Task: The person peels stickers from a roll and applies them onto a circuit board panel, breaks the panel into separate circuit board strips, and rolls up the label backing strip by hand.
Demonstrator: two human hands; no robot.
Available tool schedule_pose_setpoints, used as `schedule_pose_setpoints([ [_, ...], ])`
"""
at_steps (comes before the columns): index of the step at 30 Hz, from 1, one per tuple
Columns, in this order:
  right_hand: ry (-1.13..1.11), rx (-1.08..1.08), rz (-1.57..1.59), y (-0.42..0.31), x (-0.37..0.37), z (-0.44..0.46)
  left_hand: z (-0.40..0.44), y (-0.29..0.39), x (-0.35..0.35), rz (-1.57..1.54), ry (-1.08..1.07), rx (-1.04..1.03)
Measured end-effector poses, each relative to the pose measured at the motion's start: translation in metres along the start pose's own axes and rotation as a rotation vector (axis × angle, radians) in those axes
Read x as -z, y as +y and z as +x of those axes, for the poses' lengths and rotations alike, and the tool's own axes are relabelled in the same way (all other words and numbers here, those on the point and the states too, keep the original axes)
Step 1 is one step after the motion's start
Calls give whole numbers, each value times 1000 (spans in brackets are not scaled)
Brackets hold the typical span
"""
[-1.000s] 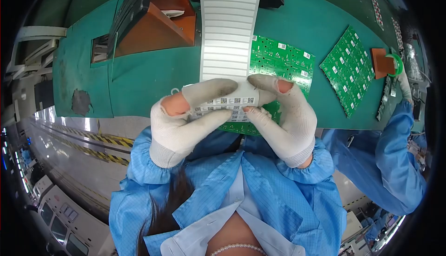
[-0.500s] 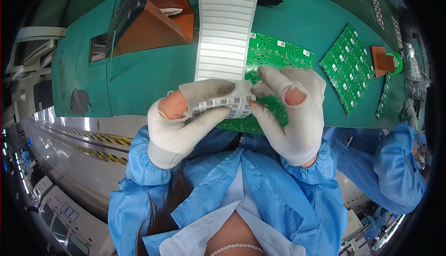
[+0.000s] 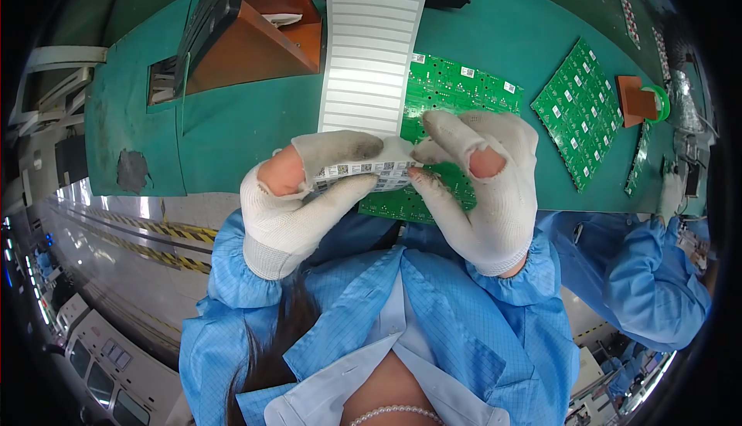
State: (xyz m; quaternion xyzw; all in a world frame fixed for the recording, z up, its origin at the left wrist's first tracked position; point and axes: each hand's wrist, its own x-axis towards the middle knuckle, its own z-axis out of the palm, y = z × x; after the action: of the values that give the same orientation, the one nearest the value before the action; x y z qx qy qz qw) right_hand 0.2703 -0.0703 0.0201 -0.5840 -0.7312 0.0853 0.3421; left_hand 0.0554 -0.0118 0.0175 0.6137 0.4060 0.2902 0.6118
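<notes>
A long white strip of labels (image 3: 366, 78) hangs down from the top of the view, and its lower end bends over to show rows of small printed codes. My left hand (image 3: 297, 194), in a white glove with a bare thumb base, holds this bent end between thumb and fingers. At the strip's right edge, the thumb and fingertips of my right hand (image 3: 488, 186), gloved too, are pinched together; the glove hides just how much they grip. Under the strip and my right hand lies a green circuit board panel (image 3: 479, 90) carrying several white labels.
Another labelled green panel (image 3: 578, 113) lies to the right, near a brown block (image 3: 636, 101) and a roll of green tape (image 3: 662, 105). An orange-brown stand (image 3: 263, 47) is at the upper left. A co-worker's blue sleeve (image 3: 645, 271) and gloved hand (image 3: 671, 193) are at the far right.
Both my hands and the bent end of the label strip have shifted slightly left. The co-worker's gloved hand at the right has moved a little.
</notes>
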Motion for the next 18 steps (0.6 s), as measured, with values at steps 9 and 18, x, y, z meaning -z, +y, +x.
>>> schedule_pose_setpoints([
  [9,150,267,-207,5,-7,1,1,-4,-4,-46,28,17],
  [18,190,-400,311,45,16,-4,-7,-5,4,-86,190,27],
])
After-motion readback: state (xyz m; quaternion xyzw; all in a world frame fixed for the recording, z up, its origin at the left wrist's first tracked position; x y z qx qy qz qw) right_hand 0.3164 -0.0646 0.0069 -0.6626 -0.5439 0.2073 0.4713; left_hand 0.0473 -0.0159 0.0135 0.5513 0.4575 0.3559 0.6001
